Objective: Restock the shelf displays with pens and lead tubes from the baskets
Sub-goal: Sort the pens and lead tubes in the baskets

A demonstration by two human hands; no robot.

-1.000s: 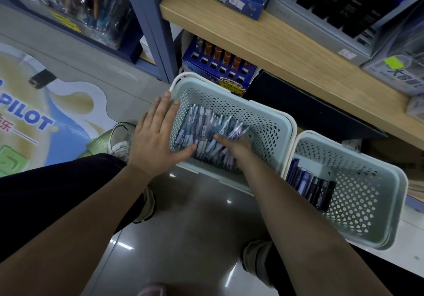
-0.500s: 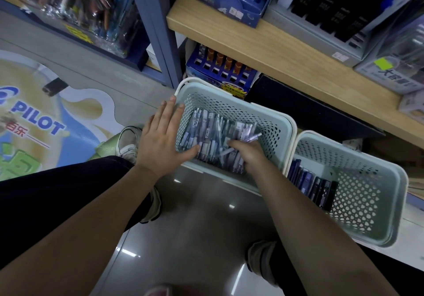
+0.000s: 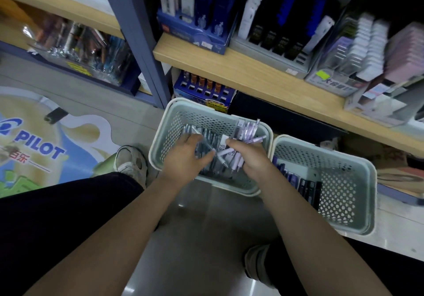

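Pens (image 3: 238, 155): your right hand (image 3: 251, 158) clutched a lilac bunch over the left basket (image 3: 160, 144).
Left hand (image 3: 185, 155): your fingers lay relaxed on the pile.

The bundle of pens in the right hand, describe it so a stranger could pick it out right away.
Below the wooden shelf, two pale perforated baskets sit on the floor; look over the left basket. The right hand grips a bundle of pens fanned above the rim, unlike the loose pens lying inside.

Both arms reach forward and down; the left hand (image 3: 183, 158) lies relaxed, fingers extended, the right hand (image 3: 250, 158) curled, gripping pens (image 3: 246, 132).
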